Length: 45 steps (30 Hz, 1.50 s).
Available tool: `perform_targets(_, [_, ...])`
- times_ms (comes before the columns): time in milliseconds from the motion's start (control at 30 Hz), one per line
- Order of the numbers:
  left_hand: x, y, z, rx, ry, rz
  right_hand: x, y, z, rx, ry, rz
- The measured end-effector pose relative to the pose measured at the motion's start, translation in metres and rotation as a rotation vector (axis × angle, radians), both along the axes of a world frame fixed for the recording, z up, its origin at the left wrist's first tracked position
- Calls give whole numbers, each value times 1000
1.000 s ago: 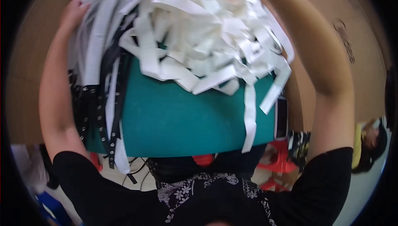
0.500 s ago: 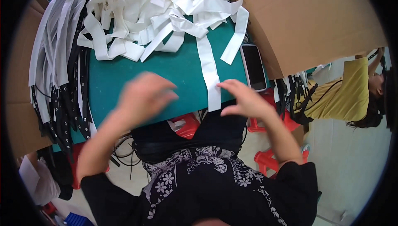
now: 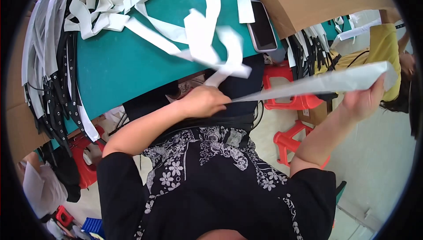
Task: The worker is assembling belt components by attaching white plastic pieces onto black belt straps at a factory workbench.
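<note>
Left hand [image 3: 204, 101] and right hand [image 3: 363, 101], earlier near table [image 3: 119, 64] edge, now grip white strip [image 3: 339, 80] stretched between them.

We note: phone [image 3: 263, 26], upper centre-right; cardboard box [image 3: 321, 2], upper right; red stool [image 3: 302, 103], right of centre; blue basket [image 3: 93, 226], lower left.
</note>
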State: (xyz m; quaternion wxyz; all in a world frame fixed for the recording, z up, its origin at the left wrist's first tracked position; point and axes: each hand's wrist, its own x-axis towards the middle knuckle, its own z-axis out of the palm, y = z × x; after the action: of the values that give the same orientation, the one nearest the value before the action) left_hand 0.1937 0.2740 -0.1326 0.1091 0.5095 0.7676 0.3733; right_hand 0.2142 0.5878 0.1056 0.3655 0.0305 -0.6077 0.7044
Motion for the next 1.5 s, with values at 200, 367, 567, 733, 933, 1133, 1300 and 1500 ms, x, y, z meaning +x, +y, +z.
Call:
perform_targets(200, [-12, -84, -192, -526, -412, 621, -3, -86, -61, 618, -474, 173])
perform_targets(367, [-18, -53, -49, -85, -528, 250, -5, -124, -160, 847, -464, 443])
perform_targets(567, [-12, -32, 21, 177, -1390, 541, -50, -133, -180, 977, -426, 430])
perform_targets(733, [-39, -29, 66, 481, -1681, 463, -134, -120, -129, 219, -564, 561])
perform_targets(933, [-21, -52, 51, -160, -1257, 300, -107, -137, -77, 778, -664, 736])
perform_targets(1133, [12, -53, 35, 300, -872, 372, -34, -165, -114, 983, -446, 857])
perform_targets(1300, [36, -86, -11, 96, -537, 655, 14, -174, -169, 628, -763, 731])
perform_targets(1500, [38, -100, -19, -27, -342, 730, 50, -229, -257, 1193, -498, 913])
